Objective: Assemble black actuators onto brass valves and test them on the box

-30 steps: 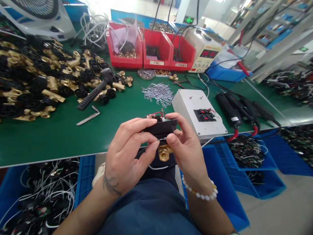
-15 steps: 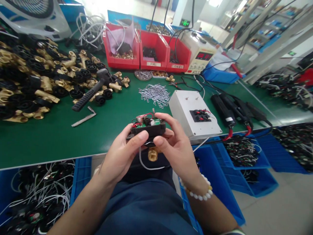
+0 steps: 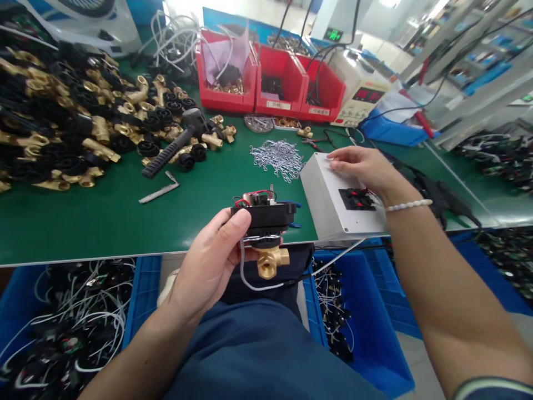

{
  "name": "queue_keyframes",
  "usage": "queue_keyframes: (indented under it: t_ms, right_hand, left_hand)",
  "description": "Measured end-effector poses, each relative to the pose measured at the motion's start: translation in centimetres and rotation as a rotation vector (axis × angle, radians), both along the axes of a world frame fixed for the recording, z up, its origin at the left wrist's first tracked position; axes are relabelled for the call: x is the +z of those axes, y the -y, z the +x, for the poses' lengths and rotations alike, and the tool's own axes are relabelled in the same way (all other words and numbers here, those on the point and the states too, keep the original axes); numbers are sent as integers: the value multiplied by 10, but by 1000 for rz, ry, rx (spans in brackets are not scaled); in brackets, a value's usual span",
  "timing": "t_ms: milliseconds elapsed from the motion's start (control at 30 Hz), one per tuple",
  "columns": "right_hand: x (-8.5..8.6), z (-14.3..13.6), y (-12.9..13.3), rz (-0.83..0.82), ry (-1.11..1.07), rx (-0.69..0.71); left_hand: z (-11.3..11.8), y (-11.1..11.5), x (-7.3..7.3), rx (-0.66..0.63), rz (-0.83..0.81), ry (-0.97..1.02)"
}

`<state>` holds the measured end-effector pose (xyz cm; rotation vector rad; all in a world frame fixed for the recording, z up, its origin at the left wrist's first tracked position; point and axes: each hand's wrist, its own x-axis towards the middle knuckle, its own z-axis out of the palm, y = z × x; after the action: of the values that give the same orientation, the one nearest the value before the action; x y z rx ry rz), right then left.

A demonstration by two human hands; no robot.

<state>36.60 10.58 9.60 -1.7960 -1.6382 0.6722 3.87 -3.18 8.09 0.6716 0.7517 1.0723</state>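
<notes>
My left hand (image 3: 216, 250) grips a motorized valve (image 3: 266, 219) with a black housing, its thumb on the near side. Red wires and small electronic parts show in the housing's open top. Below sits its brass valve body (image 3: 268, 262), with a silver wire clip just above. A grey cable curves from it down to a dark joint and on toward a grey switch box (image 3: 322, 208). Over the box's top, my right hand (image 3: 362, 166) pinches at a small toggle switch, which the fingers hide. A black terminal block (image 3: 356, 199) is mounted beside that hand. Blue tips show behind the valve.
Brass valves with black caps (image 3: 95, 128) are heaped at left, a hammer (image 3: 179, 141) on their edge. Silver wire clips (image 3: 277, 159) lie mid-bench before red bins (image 3: 227, 94). A power supply (image 3: 360, 91) stands behind. Blue crates (image 3: 370, 311) sit below the bench.
My right hand has left the valve and moved right and forward onto the switch box. My left hand keeps hold of the valve. The view has shifted slightly.
</notes>
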Motion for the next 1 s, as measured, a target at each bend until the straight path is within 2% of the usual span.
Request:
queue_keyframes:
  t_ms: [233,500,667,800,1000]
  right_hand:
    - [-8,-8,2,99,38,-57]
    - [8,-23,17,129,10,-66]
    - [4,-20,15,160,30,-112]
    - [-3,-16,9,184,54,-156]
    - [-2,-17,9,180,56,-163]
  left_hand:
    - [-3,6,0,48,49,-79]
    - [-5,10,-3,78,92,-86]
    - [-6,12,4,77,118,-120]
    - [-9,14,11,18,103,-165]
    - [-9,19,13,19,154,-158]
